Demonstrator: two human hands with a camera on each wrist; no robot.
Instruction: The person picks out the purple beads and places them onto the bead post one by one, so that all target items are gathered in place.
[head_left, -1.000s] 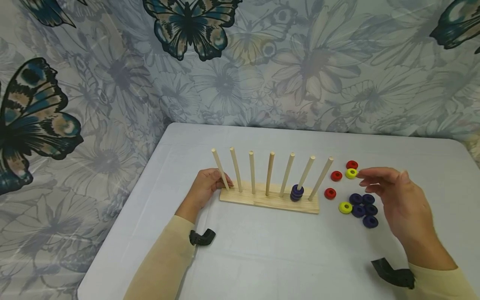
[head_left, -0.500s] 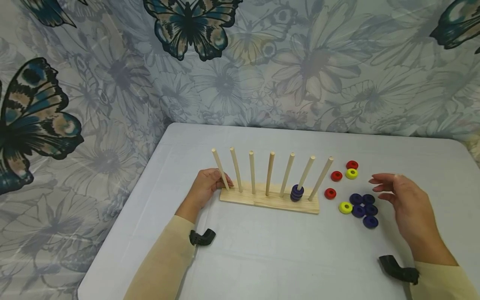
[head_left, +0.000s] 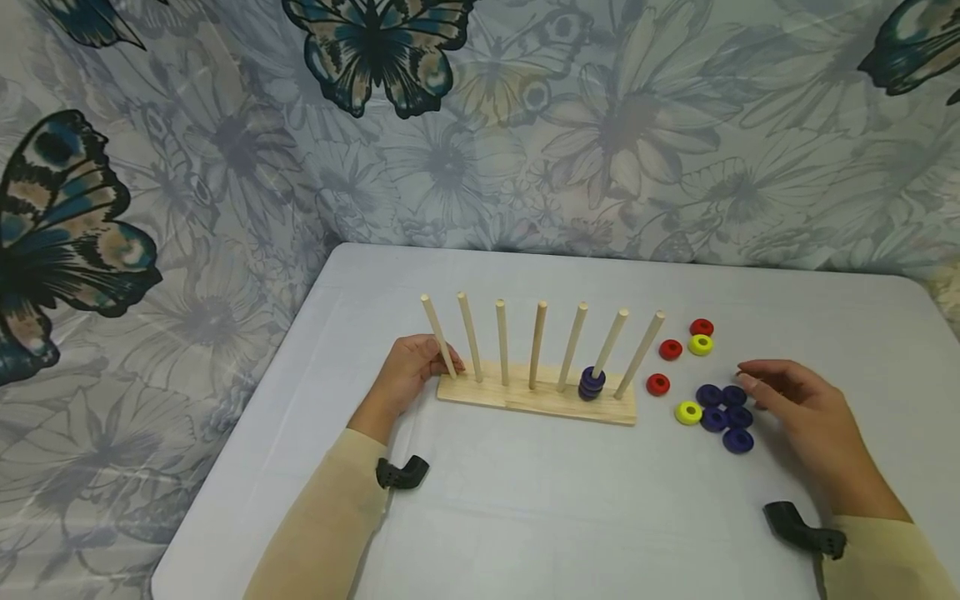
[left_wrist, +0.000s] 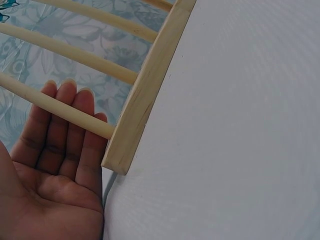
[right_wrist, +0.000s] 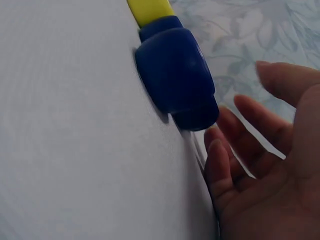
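A wooden peg rack [head_left: 536, 400] with a row of upright pegs stands on the table. Two or more dark blue rings [head_left: 591, 384] are stacked on its second peg from the right. My left hand [head_left: 409, 369] is at the rack's left end, its fingers extended behind the leftmost peg [left_wrist: 60, 107] in the left wrist view. To the right of the rack lies a cluster of dark blue rings [head_left: 738, 441]. My right hand [head_left: 806, 417] is just right of that cluster, fingers loosely bent and nothing between them; the right wrist view shows the blue rings [right_wrist: 175, 70] beside the fingertips.
Three red rings [head_left: 657, 384] and two yellow rings [head_left: 688, 412] lie between the rack and the right hand. A white-covered table [head_left: 525, 508] carries everything. Behind it hangs a floral cloth [head_left: 480, 183] with butterflies.
My right hand has moved back from the yellow and red rings, then lowered beside the blue cluster, with thumb and fingers drawing closer. The left hand and rack stay put.
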